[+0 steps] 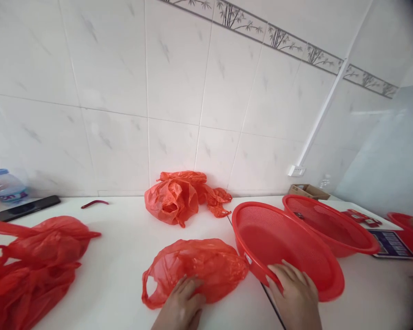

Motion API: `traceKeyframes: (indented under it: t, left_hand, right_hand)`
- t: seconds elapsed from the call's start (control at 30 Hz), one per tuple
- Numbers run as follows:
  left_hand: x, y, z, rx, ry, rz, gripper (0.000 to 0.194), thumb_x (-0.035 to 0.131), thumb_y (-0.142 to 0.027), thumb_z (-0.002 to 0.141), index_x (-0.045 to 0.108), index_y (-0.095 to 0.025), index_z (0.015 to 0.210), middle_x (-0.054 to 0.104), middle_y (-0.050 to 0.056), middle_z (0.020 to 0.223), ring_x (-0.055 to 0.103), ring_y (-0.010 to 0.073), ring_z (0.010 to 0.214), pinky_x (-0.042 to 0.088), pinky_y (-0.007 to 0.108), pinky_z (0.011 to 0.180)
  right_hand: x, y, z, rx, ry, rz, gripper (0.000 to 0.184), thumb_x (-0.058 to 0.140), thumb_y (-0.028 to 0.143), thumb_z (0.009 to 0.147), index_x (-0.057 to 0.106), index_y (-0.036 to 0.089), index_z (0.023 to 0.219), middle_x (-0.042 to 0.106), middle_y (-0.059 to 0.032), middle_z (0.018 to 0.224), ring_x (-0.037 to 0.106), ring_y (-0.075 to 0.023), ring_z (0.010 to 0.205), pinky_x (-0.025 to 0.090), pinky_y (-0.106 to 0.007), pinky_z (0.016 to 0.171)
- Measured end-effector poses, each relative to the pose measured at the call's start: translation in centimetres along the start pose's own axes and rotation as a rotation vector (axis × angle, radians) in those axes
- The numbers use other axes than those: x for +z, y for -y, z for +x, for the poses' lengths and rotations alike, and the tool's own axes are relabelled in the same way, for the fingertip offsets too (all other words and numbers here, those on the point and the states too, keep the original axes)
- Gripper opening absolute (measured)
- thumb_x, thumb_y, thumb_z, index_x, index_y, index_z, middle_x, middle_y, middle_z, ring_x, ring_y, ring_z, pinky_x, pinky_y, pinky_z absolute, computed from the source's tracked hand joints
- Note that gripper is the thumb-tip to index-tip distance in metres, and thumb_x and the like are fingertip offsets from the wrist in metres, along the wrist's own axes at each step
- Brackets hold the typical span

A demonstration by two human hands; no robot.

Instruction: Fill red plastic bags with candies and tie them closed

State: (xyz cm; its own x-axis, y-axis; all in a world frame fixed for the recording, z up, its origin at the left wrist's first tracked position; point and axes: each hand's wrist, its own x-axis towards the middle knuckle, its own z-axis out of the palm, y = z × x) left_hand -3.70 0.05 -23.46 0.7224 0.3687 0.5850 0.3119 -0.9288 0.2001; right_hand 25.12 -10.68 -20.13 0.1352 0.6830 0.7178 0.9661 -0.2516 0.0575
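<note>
From my distant place, I saw first the white worktop (117, 275), its back edge along the tiled wall. The near basket (282, 238), red and perforated, stood right of its middle, and the second basket (333, 224) was just behind, toward the back right corner; whether they touched, I could not tell. The left bags (27, 279), red also, lay at the left side. The middle bag (216, 263) lay in front of the near basket's left wall, its right end very close to it. The crumpled bag (174, 201) rested near the back edge.

The right hand (294, 288) gripped the near basket's rim, fingers bent inside, thumb outside. The left hand (182, 300) had its fingers loosely bent upon the middle bag; whether they pinched the film, I could not tell.

I judged that a strong push down on this rim could tip the near basket, and that sliding it leftward could catch the bag's end. A hard pull might also tear the film, because it looked thin.

Smallest, near the back edge at left, lay a phone (29, 207) and a curved red strip (94, 203).
</note>
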Motion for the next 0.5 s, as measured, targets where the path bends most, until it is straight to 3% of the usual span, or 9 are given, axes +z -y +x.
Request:
traceKeyframes:
  t: [0.17,0.3,0.4,0.5]
  left_hand:
    - [1.4,1.7,-1.1,-0.218,0.064,-0.034,0.038,0.055,-0.008,0.065,0.064,-0.025,0.097,0.063,0.006,0.115,0.062,0.0247,0.101,0.052,0.043,0.089]
    - [1.7,1.9,-1.3,-0.261,0.078,-0.051,0.039,0.057,-0.010,0.066,0.065,-0.027,0.101,0.063,0.006,0.117,0.060,0.0256,0.105,0.049,0.043,0.092]
    - [1.8,1.7,-1.3,-0.271,0.087,-0.045,0.041,0.059,-0.011,0.065,0.065,-0.028,0.102,0.063,0.006,0.117,0.060,0.0265,0.105,0.050,0.043,0.090]
    - [2.5,1.7,-1.4,-0.302,0.047,-0.031,0.037,0.062,-0.013,0.062,0.067,-0.026,0.096,0.064,0.007,0.115,0.060,0.0276,0.104,0.050,0.044,0.090]
  right_hand:
    - [2.3,1.5,4.2,0.081,0.063,0.052,0.024,0.048,0.015,0.081,0.065,0.023,0.096,0.069,-0.0047,0.092,0.058,-0.0212,0.094,0.030,-0.041,0.094]
    - [4.5,1.3,8.4,0.077,0.160,0.032,0.029,0.043,0.011,0.084,0.064,0.021,0.102,0.068,-0.0072,0.091,0.056,-0.0210,0.094,0.029,-0.042,0.095]
    - [5.9,-0.2,10.8,0.083,0.172,0.015,0.035,0.043,0.026,0.088,0.055,0.018,0.121,0.061,-0.0138,0.114,0.049,-0.0279,0.110,0.030,-0.048,0.095]
    - [6.7,-3.2,12.3,0.191,0.093,0.032,0.053,0.037,0.043,0.090,0.043,0.013,0.132,0.046,-0.0194,0.132,0.040,-0.0318,0.122,0.033,-0.048,0.094]
